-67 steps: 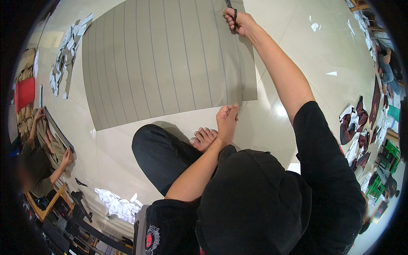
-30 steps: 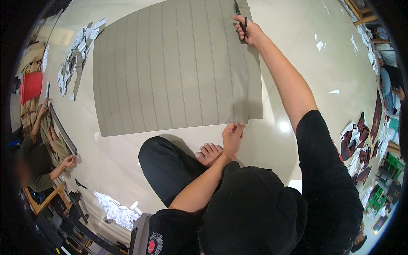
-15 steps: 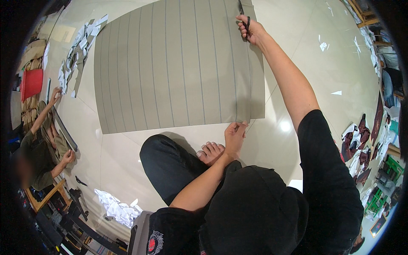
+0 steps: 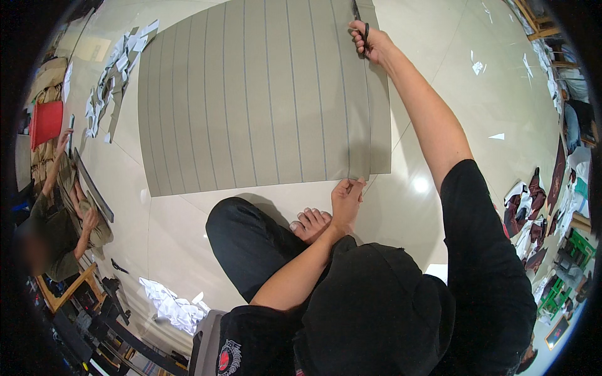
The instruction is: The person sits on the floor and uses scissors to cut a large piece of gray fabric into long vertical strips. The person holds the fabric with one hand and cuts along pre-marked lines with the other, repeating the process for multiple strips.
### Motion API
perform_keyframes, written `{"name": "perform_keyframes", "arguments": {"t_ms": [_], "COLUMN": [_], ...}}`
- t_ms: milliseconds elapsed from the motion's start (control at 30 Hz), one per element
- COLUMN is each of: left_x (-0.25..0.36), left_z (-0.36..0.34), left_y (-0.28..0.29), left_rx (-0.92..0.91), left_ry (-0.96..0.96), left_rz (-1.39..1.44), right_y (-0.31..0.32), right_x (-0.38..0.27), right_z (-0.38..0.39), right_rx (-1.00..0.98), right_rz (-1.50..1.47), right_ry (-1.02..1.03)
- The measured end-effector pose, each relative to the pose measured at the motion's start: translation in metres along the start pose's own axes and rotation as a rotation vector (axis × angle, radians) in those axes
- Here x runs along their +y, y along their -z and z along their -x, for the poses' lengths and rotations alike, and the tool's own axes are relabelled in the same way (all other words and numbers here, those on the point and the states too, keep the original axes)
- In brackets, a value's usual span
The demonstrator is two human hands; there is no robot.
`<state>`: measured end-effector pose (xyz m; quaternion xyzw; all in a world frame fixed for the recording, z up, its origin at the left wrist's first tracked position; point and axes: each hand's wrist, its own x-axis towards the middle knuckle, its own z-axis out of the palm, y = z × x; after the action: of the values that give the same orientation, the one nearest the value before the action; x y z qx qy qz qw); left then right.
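Note:
A large grey-beige sheet [image 4: 244, 94] with parallel dark lines lies on the floor ahead of me. My right hand [image 4: 373, 44] is wrapped round the handles of black scissors [image 4: 356, 15], whose blades lie along the sheet's right side near the top of the view. My left hand [image 4: 345, 200] pinches the near edge of the sheet close to its right corner, where a narrow strip overlaps or is partly cut; I cannot tell which. My bare foot [image 4: 307, 225] rests just behind that hand.
A co-worker [image 4: 63, 219] sits at left beside a long dark strip [image 4: 94, 188] and red object [image 4: 45, 122]. Scraps [image 4: 113, 81] lie beyond the sheet's left edge, crumpled white material [image 4: 169, 304] at lower left. Maroon-and-white pieces [image 4: 525, 207] and green furniture [image 4: 574, 263] are at right.
The whole view has shifted, so the sheet appears further right and lower than earlier. My hands keep their grips. In the last half second, the co-worker's hands have moved leftward from the long strip.

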<state>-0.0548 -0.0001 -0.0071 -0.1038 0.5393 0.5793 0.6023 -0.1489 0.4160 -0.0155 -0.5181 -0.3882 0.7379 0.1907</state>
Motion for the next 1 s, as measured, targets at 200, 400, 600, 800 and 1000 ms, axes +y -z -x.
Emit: {"name": "perform_keyframes", "arguments": {"t_ms": [200,400,600,800,1000], "left_x": [-0.011,-0.007,-0.008,-0.010,-0.009], "left_z": [-0.006,-0.004,-0.004,-0.005,-0.005], "left_y": [0.002,0.001,-0.001,0.002,0.001], "left_rx": [-0.002,0.016,0.017,0.020,0.011], "left_ry": [-0.065,-0.046,-0.043,-0.046,-0.041], "left_rz": [-0.010,-0.031,-0.043,-0.054,-0.051], "right_y": [0.001,-0.003,0.007,-0.005,0.006], "right_x": [-0.012,-0.015,-0.013,-0.012,-0.013], "right_z": [-0.008,-0.007,-0.019,-0.008,-0.022], "right_rx": [-0.017,-0.042,-0.016,-0.019,-0.008], "right_rz": [0.024,0.028,0.012,0.043,0.045], "right_ry": [0.002,0.004,0.021,0.056,0.034]}}
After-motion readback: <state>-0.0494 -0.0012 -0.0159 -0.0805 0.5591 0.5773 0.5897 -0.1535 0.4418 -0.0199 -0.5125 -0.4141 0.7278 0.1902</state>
